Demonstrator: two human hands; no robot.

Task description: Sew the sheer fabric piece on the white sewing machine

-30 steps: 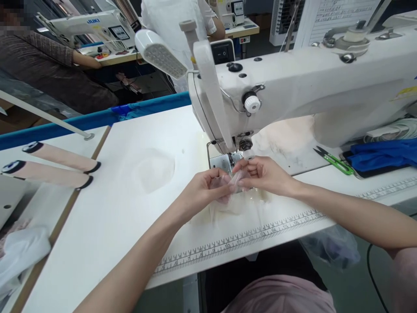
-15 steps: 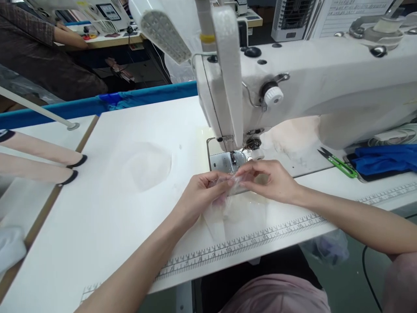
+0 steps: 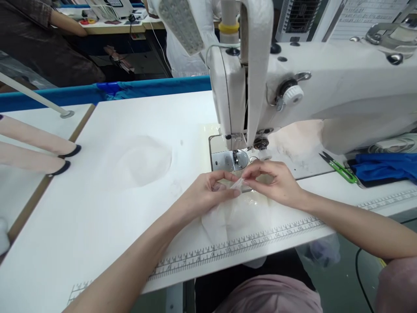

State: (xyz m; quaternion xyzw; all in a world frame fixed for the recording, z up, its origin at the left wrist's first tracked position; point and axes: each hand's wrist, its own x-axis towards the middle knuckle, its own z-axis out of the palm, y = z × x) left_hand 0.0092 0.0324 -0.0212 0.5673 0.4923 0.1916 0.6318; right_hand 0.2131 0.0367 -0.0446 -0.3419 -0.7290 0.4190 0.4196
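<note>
A thin, sheer whitish piece of fabric [image 3: 224, 217] hangs from my fingers over the front of the table. My left hand [image 3: 213, 189] pinches it between thumb and fingers. From the other side, the fingertips of my right hand [image 3: 272, 180] are closed on its top edge, close to the left fingertips. Both hands are just in front of the needle area of a white sewing machine [image 3: 237, 100], by its metal needle plate [image 3: 224, 161]. Part of the fabric is hidden behind my left hand.
Green thread snips [image 3: 340, 168] lie at the right, beside a blue cloth [image 3: 384, 165]. A printed ruler [image 3: 228, 252] runs along the table's front edge. Two pale, dark-tipped padded rods [image 3: 39, 158] reach in from the left. Another person's arm [image 3: 67, 22] shows at the back left.
The view has shifted slightly, so the sewing machine appears farther right. My hands still pinch the sheer fabric, with the left fingers now folded more over its edge.
</note>
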